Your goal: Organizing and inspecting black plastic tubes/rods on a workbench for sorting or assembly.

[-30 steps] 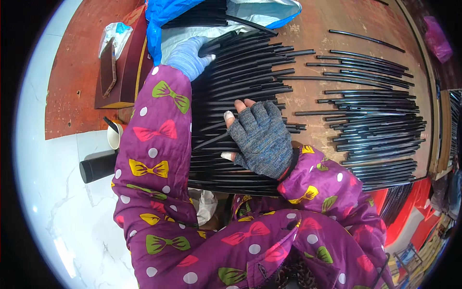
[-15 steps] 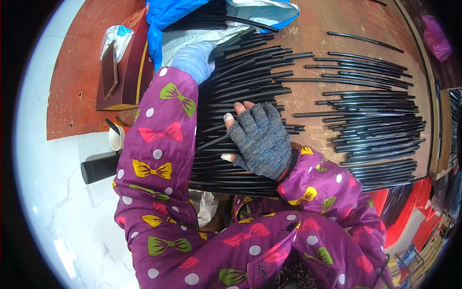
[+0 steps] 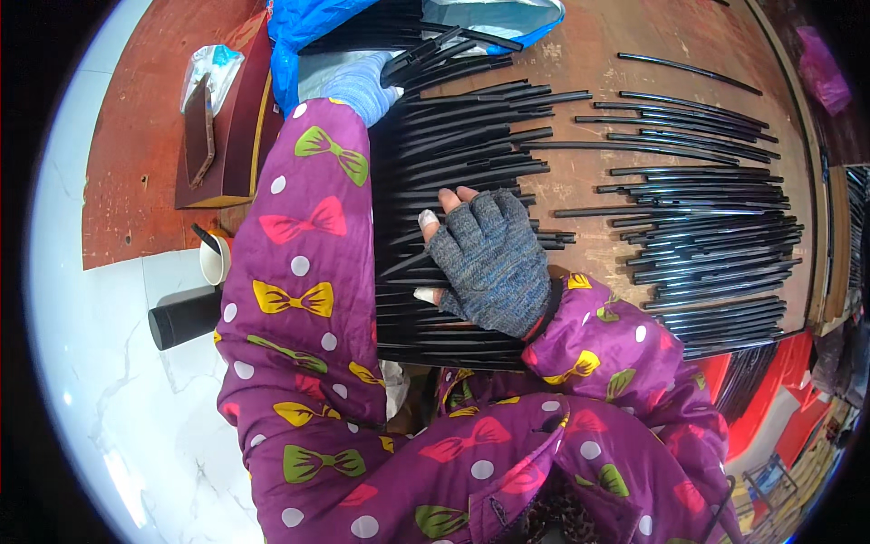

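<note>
My left hand (image 3: 361, 91), in a light blue glove, is closed round a small bunch of thin black tubes (image 3: 433, 53) at the mouth of a blue bag with a white lining (image 3: 317, 25). More black tubes lie inside that bag. My right hand (image 3: 489, 263), in a grey fingerless glove with white wrapping on two fingertips, lies spread on a wide layer of black tubes (image 3: 453, 172). Nothing shows gripped in it. That layer covers the wooden tabletop (image 3: 580, 172) in front of me; my left sleeve hides part of it.
Another row of glossy black tubes (image 3: 716, 236) lies on the right of the table. On the left are a dark red box (image 3: 240, 136) with a phone-like slab (image 3: 199, 140) and clear packet on it, a white cup (image 3: 215, 263) and a black cylinder (image 3: 184, 319). Red containers (image 3: 770, 390) stand lower right.
My left hand has moved a little up and left, raising the bunch of tubes closer to the bag's mouth. My right hand stays in place.
</note>
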Demonstrator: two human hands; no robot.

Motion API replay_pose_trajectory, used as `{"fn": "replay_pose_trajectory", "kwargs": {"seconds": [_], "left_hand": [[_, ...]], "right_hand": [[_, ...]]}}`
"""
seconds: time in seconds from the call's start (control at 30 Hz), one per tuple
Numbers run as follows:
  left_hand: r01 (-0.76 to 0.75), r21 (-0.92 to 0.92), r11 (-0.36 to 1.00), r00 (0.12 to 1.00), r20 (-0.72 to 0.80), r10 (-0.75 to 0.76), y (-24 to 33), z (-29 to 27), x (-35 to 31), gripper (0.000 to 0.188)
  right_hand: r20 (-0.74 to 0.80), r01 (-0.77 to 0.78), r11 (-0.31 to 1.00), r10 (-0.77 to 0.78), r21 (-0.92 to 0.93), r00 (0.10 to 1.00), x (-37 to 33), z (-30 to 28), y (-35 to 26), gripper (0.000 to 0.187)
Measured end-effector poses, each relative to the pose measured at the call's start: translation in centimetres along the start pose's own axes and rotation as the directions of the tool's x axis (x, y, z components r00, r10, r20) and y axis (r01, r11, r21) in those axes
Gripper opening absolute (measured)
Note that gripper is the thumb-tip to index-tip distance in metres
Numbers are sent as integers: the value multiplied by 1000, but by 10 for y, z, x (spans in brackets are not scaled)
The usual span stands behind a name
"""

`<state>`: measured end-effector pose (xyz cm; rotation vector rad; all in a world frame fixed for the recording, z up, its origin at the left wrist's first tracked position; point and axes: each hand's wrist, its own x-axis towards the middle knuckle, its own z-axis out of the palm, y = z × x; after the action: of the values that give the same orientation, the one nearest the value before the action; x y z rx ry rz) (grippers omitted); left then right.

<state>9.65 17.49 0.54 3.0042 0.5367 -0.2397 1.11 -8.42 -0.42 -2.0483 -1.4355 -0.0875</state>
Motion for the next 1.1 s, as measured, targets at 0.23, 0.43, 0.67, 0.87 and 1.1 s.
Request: {"fn": "replay_pose_trajectory", "kwargs": {"seconds": [0.23,0.43,0.67,0.87,1.1], "left_hand": [[-5,-30,1000,1000,-7,5,-3,3,-14,53],[18,-157,987,1000,6,-17,-13,-9,-40,53],[-66,-151,986,997,34,72,-17,-5,-41,56],[-73,-41,996,992,102,77,0,-12,-43,53],[-71,-30,997,997,21,71,-7,-3,-44,51]], "right_hand": [[11,1,1000,0,-15,1000,-1,2,-1,71],[7,19,1000,-19,-17,1000,-2,2,-3,70],[-14,20,1000,-20,-9,1000,-1,1,-3,69],[0,9,1000,-9,-20,1000,-1,0,-2,68],[16,5,1000,-4,-26,1000,-1,-1,-4,71]]}}
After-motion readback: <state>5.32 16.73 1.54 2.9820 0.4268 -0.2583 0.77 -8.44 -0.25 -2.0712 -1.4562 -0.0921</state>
